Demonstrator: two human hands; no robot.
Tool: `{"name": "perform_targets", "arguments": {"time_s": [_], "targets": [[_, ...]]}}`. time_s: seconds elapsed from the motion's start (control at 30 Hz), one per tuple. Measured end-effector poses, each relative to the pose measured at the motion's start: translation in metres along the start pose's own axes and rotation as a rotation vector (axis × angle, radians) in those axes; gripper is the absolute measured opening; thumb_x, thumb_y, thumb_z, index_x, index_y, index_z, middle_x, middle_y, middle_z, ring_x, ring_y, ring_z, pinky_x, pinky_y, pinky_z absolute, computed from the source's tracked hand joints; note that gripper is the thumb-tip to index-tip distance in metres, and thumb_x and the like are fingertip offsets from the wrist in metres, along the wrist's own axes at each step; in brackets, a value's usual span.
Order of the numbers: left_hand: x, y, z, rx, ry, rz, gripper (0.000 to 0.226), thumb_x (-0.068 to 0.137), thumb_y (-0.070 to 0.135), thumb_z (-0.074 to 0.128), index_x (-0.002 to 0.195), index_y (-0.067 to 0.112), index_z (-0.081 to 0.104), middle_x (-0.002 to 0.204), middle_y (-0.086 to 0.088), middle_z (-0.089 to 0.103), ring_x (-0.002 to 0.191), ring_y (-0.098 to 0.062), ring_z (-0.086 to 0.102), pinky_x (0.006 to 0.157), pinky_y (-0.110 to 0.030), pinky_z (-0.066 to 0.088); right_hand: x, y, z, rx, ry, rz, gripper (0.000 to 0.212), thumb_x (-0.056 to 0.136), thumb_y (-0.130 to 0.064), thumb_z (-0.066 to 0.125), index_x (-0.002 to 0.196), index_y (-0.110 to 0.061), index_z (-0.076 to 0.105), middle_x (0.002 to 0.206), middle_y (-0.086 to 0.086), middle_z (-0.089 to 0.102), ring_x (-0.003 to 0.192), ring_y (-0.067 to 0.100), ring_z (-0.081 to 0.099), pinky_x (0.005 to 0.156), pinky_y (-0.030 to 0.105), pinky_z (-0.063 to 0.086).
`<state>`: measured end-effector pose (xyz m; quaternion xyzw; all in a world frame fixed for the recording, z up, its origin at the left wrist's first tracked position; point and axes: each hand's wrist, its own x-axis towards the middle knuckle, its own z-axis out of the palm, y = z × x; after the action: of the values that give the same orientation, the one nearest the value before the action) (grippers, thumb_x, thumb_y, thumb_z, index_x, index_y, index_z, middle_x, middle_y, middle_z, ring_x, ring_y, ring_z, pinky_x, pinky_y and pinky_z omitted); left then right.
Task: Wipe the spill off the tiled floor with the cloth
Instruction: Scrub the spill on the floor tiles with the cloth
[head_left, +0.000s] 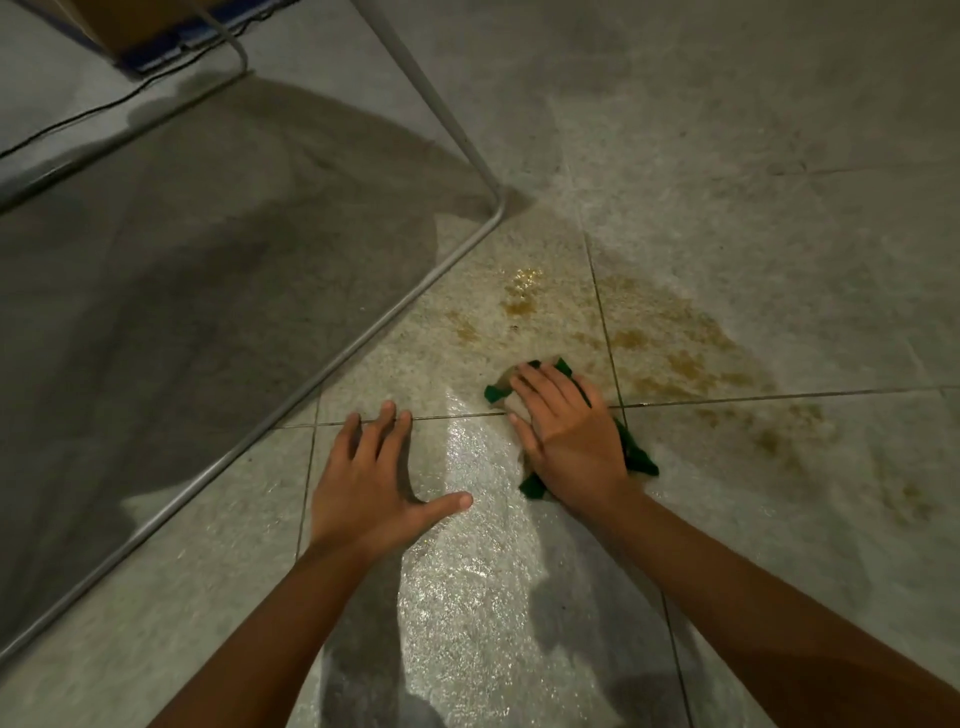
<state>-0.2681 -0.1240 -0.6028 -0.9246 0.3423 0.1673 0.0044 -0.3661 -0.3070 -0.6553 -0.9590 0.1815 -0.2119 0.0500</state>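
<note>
The green cloth (638, 457) is on the tiled floor (779, 156), near the middle of the frame, just left of the spot where four tiles meet. It is bunched up, and bits of green stick out above, below and beside the hand on top of it.

The right hand (569, 431) lies flat on the cloth and presses it down. Its fingers are stretched out and a little apart. They do not curl round the cloth.

The spill (675, 332) is a yellow-brown wet patch. It spreads above the cloth and off to the right, across more than one tile. The top edge of the cloth touches the edge of the spill.

The left hand (371, 475) is to the left of the cloth, flat on the bare floor. Its fingers are spread wide, the thumb points to the right, and it holds nothing. The two hands are near each other but do not touch.

Between the hands and down toward the bottom of the frame, a strip of floor (467, 519) shines wet.

A thin metal frame (497, 205) stands on the floor. One bar runs from the lower left up to the middle, then bends and goes up to the top. In the upper left corner there is a cardboard box (119, 21), and a black cable (78, 117) lies on the floor near it.
</note>
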Motion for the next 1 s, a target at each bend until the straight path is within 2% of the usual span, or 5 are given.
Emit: {"name": "perform_targets", "arguments": {"time_s": [0.33, 0.47, 0.63, 0.87, 1.0], "targets": [[0.003, -0.006, -0.005, 0.015, -0.006, 0.048, 0.140, 0.033, 0.099, -0.011, 0.151, 0.026, 0.009, 0.159, 0.007, 0.004, 0.145, -0.023, 0.001, 0.117, -0.035, 0.010, 0.043, -0.004, 0.011, 0.046, -0.151, -0.118, 0.049, 0.093, -0.037, 0.033, 0.121, -0.009, 0.061, 0.125, 0.006, 0.060, 0.117, 0.026, 0.055, 0.100, 0.037, 0.024], [0.016, -0.019, -0.023, -0.034, 0.000, 0.086, 0.131, 0.039, 0.098, 0.012, 0.147, 0.025, 0.024, 0.152, 0.008, 0.026, 0.138, -0.017, 0.022, 0.112, -0.036, 0.026, 0.039, 0.010, 0.010, 0.070, -0.073, -0.026, 0.046, 0.094, -0.036, 0.036, 0.120, -0.009, 0.062, 0.125, 0.006, 0.061, 0.119, 0.026, 0.053, 0.101, 0.039, 0.026], [0.030, -0.019, -0.030, -0.104, -0.051, 0.037, 0.109, 0.065, 0.080, 0.053, 0.149, 0.022, 0.016, 0.154, 0.001, 0.016, 0.142, -0.019, 0.015, 0.114, -0.038, 0.022, 0.028, 0.003, 0.013, 0.086, 0.024, -0.123, 0.040, 0.092, -0.032, 0.045, 0.117, -0.008, 0.064, 0.123, 0.007, 0.062, 0.114, 0.027, 0.057, 0.098, 0.043, 0.034], [0.031, -0.019, -0.019, -0.080, -0.017, 0.033, 0.128, 0.043, 0.092, 0.019, 0.150, 0.022, 0.014, 0.154, 0.000, 0.015, 0.143, -0.018, 0.011, 0.115, -0.037, 0.019, 0.061, -0.024, 0.026, 0.033, -0.138, -0.244, 0.049, 0.093, -0.037, 0.032, 0.121, -0.011, 0.062, 0.126, 0.005, 0.060, 0.117, 0.024, 0.055, 0.102, 0.040, 0.030], [0.030, -0.018, -0.022, -0.080, -0.048, 0.032, 0.118, 0.058, 0.090, 0.040, 0.150, 0.022, 0.012, 0.154, 0.001, 0.014, 0.142, -0.016, 0.009, 0.115, -0.034, 0.018, 0.080, -0.016, 0.030, 0.027, -0.132, -0.188, 0.048, 0.092, -0.037, 0.034, 0.117, -0.009, 0.064, 0.122, 0.006, 0.062, 0.114, 0.027, 0.057, 0.098, 0.042, 0.039]]}}
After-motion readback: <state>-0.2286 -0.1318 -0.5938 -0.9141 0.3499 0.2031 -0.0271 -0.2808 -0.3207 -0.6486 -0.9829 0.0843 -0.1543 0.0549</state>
